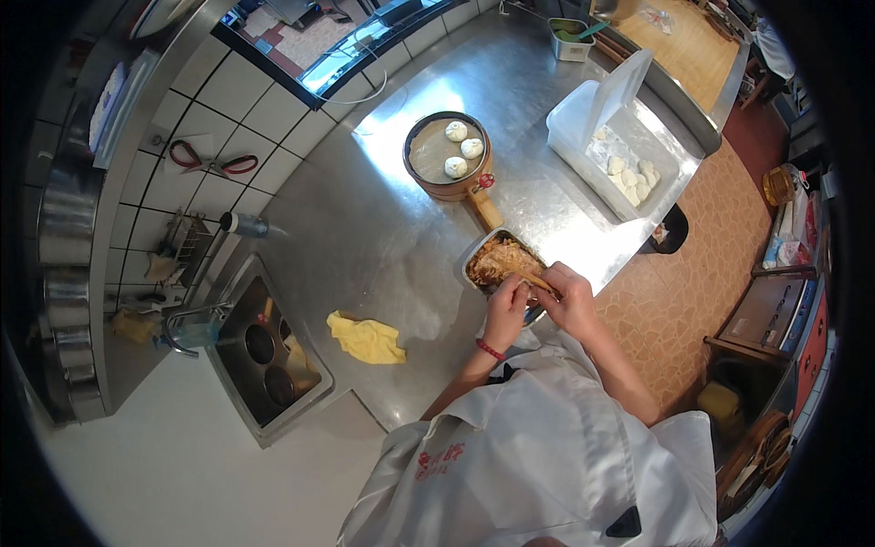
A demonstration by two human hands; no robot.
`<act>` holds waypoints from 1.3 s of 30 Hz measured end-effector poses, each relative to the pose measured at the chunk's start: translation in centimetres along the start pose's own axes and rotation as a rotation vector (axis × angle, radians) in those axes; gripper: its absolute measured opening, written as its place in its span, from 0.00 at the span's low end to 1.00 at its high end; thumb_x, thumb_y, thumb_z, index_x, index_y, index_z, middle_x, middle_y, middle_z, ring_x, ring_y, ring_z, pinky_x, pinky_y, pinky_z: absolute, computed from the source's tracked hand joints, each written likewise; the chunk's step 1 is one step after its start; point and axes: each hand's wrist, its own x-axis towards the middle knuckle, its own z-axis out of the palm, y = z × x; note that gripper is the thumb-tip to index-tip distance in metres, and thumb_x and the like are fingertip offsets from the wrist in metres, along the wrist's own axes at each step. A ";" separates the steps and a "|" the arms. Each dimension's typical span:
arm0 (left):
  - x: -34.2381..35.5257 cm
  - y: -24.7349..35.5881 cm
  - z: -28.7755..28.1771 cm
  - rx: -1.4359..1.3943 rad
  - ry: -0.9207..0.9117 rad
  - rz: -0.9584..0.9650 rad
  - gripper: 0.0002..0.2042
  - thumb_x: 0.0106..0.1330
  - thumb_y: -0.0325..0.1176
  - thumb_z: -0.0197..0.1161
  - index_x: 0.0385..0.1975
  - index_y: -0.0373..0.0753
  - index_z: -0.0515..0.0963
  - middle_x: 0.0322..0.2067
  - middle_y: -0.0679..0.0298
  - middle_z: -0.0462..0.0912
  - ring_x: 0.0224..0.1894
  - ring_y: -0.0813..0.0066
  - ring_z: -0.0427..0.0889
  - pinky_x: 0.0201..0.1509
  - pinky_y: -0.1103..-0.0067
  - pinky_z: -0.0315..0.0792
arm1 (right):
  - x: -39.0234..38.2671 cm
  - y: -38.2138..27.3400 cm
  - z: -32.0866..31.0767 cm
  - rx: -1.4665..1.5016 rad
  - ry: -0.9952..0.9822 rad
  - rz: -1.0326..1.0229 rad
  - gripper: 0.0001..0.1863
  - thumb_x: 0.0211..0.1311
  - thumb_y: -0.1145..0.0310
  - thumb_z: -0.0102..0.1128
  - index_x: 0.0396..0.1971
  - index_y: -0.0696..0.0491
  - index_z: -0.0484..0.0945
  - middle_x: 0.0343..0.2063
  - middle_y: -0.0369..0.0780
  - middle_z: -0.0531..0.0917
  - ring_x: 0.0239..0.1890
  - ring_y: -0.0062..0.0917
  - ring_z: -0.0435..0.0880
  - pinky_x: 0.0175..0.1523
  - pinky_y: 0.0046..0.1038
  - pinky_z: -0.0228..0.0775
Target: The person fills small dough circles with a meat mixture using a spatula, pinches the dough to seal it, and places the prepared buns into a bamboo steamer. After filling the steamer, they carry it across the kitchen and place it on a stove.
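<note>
My left hand (506,310) is closed over the near edge of a metal tub of reddish-brown filling (489,260); what its fingers hold is hidden. My right hand (571,301) grips a thin wooden spatula (525,275) that reaches into the filling. The two hands are close together. Beyond the tub is a wooden bar (486,208), and behind that a round bamboo steamer (417,180) with three white pleated buns (455,167). A lidded plastic box (570,137) of white dough pieces (629,182) stands to the upper right.
A yellow cloth (365,339) lies left of my hands on the steel counter (328,246). A sink (260,365) is at left. A small metal container (570,41) and wooden board (693,50) are at the back. A dark bin (673,232) stands below the right edge. A person's sleeve (775,46) shows upper right.
</note>
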 end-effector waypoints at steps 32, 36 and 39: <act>0.3 3.7 -1.2 -0.380 0.045 -0.080 0.20 0.72 0.41 0.45 0.59 0.39 0.69 0.50 0.59 0.77 0.50 0.66 0.78 0.50 0.73 0.74 | 0.9 0.3 0.8 0.085 0.021 0.022 0.07 0.52 0.77 0.64 0.32 0.58 0.77 0.21 0.37 0.75 0.23 0.23 0.78 0.27 0.25 0.68; 0.5 2.4 -0.3 -0.884 -0.045 -0.210 0.26 0.75 0.55 0.34 0.53 0.39 0.70 0.51 0.62 0.73 0.53 0.72 0.74 0.52 0.77 0.71 | 0.9 -1.3 1.9 0.591 -0.012 0.351 0.05 0.60 0.76 0.61 0.31 0.61 0.75 0.18 0.31 0.74 0.22 0.11 0.74 0.25 0.16 0.66; 0.5 2.0 0.1 -0.538 0.107 -0.159 0.29 0.74 0.59 0.33 0.49 0.39 0.70 0.41 0.63 0.77 0.41 0.76 0.78 0.41 0.80 0.74 | 0.8 -0.6 2.7 0.448 -0.041 0.257 0.04 0.62 0.78 0.58 0.32 0.63 0.75 0.21 0.34 0.78 0.22 0.13 0.78 0.26 0.17 0.70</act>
